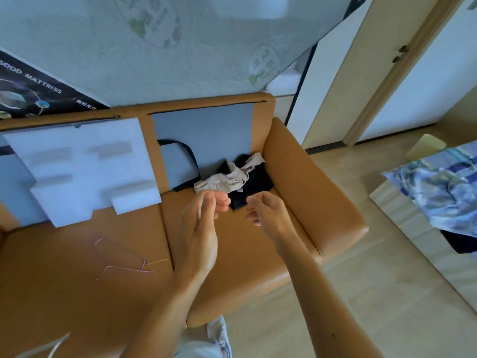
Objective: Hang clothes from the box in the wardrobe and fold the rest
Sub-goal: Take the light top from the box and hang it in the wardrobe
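Two garments, a beige garment [227, 178] and a black garment [255, 182], lie crumpled together on the sofa [309, 192] seat, by its right arm. Neither is folded, so most of the task is judged left. The left hand [204, 220] and right hand [265, 213] are held apart, empty, just short of the pile. Foam packing [82, 166] and a grey panel [206, 135] are propped against the sofa's back. No wardrobe or box is seen.

Just beyond the fingers [223, 202], a beige garment [224, 180] is seen as soft, crumpled cloth, overlapping a black garment [258, 182] of matt cloth. Beneath the fingers, the sofa [309, 192] is covered in smooth, faintly glossy tan leather-like material. Left of the fingers, a foam block [77, 171] is shown white and matt. Farther beyond, the mattress [103, 47] is clad in rough, textured fabric.
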Demonstrator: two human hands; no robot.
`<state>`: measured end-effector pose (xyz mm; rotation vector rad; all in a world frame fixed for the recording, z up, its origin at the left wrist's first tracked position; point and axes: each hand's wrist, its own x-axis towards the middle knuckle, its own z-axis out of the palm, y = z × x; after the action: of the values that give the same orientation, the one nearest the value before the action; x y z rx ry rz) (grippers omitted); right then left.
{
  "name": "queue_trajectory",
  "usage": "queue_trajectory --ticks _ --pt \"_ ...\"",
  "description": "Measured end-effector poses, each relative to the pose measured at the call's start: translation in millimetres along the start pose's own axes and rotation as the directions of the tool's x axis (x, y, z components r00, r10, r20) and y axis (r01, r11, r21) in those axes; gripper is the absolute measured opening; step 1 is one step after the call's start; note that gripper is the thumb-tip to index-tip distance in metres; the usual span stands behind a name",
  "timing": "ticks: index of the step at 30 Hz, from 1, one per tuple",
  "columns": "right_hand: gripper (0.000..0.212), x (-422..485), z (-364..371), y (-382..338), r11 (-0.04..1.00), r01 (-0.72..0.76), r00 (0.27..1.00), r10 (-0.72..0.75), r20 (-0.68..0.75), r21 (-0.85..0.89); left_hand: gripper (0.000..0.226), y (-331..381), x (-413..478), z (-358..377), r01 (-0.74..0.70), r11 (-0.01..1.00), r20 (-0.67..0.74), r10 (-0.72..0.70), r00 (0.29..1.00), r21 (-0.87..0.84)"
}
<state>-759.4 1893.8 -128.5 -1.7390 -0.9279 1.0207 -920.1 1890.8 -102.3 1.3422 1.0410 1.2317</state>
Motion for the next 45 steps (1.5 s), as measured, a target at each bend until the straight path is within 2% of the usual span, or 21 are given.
queue_trajectory --ticks 6,10,18,23,27,31,34,37,39,42,45 --pt "0.017 105 -10 11 0.997 -0.074 0.996 0.075 0.048 -0.032 0.041 -43 93 35 0.093 0.996 -0.068 -0.093 0.993 -0.008" --pt "0.015 172 -10 33 0.988 -0.139 0.987 0.143 0.068 -0.063 0.044 -85 147 50 0.145 0.987 -0.089 -0.139 0.986 0.071" --pt "0.011 332 26 137 0.953 -0.228 0.949 0.263 0.174 -0.198 0.043 -208 251 70 0.227 0.966 -0.232 -0.194 0.953 0.122" --pt "0.014 431 54 208 0.946 -0.231 0.953 0.267 0.142 -0.227 0.046 -295 307 76 0.272 0.956 -0.275 -0.234 0.933 0.108" --pt "0.03 511 72 264 0.93 -0.18 0.969 0.223 0.104 -0.321 0.045 -365 346 74 0.289 0.948 -0.311 -0.237 0.92 0.134" --pt "0.067 579 86 301 0.887 -0.092 0.983 0.154 0.101 -0.452 0.043 -417 375 71 0.302 0.938 -0.337 -0.233 0.912 0.169" --pt "0.087 620 99 329 0.842 -0.085 0.982 0.162 0.099 -0.533 0.043 -454 388 70 0.335 0.928 -0.369 -0.257 0.893 0.165" --pt "0.107 648 106 352 0.82 -0.126 0.975 0.207 0.084 -0.558 0.044 -481 389 71 0.353 0.919 -0.375 -0.268 0.887 0.178" --pt "0.114 661 109 363 0.85 -0.131 0.971 0.215 0.109 -0.51 0.044 -493 386 71 0.355 0.91 -0.365 -0.262 0.894 0.215" --pt "0.1 674 115 375 0.889 -0.097 0.95 0.216 0.225 -0.447 0.043 -499 384 69 0.358 0.889 -0.331 -0.26 0.907 0.285" --pt "0.066 680 122 379 0.851 -0.096 0.935 0.256 0.248 -0.517 0.043 -494 384 69 0.36 0.87 -0.316 -0.256 0.914 0.338"
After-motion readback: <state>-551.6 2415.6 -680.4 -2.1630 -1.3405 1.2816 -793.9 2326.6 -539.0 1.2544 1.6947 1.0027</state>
